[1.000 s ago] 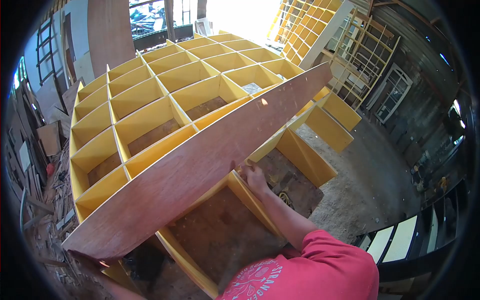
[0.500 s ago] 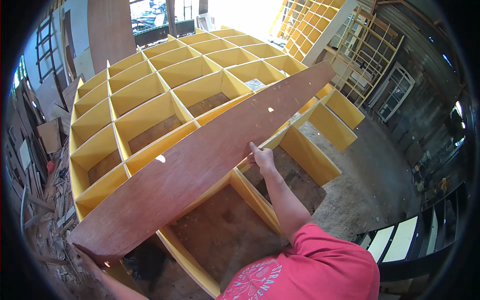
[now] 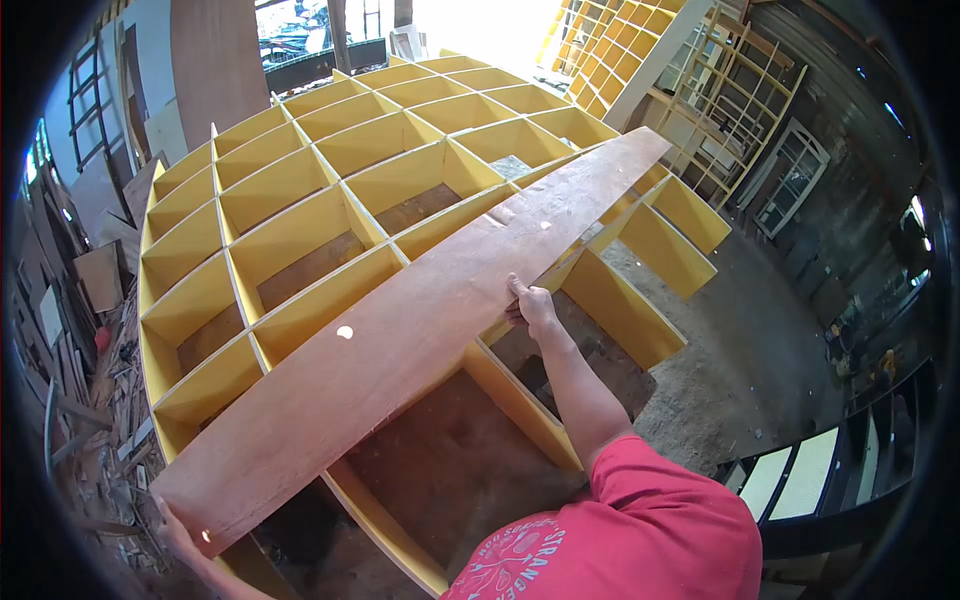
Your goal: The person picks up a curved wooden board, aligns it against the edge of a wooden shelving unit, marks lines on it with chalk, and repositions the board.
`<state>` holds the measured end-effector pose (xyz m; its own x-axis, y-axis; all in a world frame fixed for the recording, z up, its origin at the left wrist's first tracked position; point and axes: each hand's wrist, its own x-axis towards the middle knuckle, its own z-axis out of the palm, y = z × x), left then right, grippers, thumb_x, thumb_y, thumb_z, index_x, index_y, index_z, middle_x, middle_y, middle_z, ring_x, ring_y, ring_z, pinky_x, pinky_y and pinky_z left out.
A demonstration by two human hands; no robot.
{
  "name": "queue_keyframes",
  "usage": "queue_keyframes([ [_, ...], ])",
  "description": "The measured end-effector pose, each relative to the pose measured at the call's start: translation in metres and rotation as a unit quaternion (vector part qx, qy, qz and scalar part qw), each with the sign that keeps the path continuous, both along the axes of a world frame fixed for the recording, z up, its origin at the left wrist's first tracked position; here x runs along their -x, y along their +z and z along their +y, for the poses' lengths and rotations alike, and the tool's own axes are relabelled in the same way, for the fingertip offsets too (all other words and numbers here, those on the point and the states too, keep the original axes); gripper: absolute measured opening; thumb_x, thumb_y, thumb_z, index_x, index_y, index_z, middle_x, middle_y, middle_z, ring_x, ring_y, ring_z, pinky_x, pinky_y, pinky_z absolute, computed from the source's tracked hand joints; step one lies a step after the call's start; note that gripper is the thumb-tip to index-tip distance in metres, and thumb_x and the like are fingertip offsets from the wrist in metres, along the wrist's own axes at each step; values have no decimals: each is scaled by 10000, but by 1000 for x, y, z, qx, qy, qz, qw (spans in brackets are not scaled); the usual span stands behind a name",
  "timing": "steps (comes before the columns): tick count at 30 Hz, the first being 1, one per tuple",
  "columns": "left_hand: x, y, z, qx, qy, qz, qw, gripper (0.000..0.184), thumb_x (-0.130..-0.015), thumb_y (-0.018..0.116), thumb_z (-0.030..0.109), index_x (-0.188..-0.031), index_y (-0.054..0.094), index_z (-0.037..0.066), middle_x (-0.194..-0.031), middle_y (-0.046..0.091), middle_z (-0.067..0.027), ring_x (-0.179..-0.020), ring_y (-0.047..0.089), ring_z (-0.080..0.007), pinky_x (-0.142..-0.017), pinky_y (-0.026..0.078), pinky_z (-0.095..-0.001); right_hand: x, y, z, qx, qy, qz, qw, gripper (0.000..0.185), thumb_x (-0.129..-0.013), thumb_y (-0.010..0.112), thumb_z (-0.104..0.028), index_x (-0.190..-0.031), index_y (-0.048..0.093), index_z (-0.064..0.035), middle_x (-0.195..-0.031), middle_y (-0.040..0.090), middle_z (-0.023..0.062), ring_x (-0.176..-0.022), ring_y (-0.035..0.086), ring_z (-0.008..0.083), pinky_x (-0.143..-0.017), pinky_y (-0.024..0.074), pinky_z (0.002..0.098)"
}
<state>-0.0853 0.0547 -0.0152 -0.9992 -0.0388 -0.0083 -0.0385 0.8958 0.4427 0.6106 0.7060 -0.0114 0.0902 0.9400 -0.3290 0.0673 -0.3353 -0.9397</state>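
Note:
A long reddish-brown plywood strip (image 3: pixel 400 310), tapered toward its far end, lies slantwise over the near part of a curved yellow grid frame (image 3: pixel 330 165). My right hand (image 3: pixel 530 305) grips the strip's near edge around its middle, thumb on the upper face and fingers underneath. At the strip's lower left end, my left hand (image 3: pixel 178 535) holds the edge; its fingers are partly hidden. Yellow ribs (image 3: pixel 520 400) of the frame run out beneath the strip toward me. How closely the strip touches the ribs along its length cannot be seen.
Scrap wood (image 3: pixel 110 400) is heaped on the floor at left. Sheets and boards lean by the left wall. Another yellow grid (image 3: pixel 610 50) stands behind, beside a white-framed window (image 3: pixel 790 180). A dark slatted rack (image 3: pixel 830 480) stands at lower right.
The strip has tilted so its face turns more upward and catches more light. Its lower left end has shifted slightly right with my left hand. My right hand still grips the same edge.

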Motion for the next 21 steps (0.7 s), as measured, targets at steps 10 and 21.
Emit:
queue_keyframes([
  [10, 4, -21, -66, 20, 14, 4, 1000, 1043, -981, 522, 845, -1244, 740, -141, -1222, 729, -387, -1174, 708, -521, -1033, 553, -541, -16, 3, -64, 0, 33, -20, 999, 586, -997, 771, -581, -818, 695, -28, -694, 705, 115, -501, 653, 217, -449, 521, 349],
  [21, 3, -29, 14, 33, -63, 80, 994, 896, -1016, 539, 760, -1162, 769, -94, -1148, 740, -375, -1090, 708, -548, -971, 547, -587, -9, -8, -27, -17, -21, -20, 999, 556, -1022, 737, -581, -819, 678, -67, -701, 702, 106, -535, 665, 211, -514, 553, 366],
])
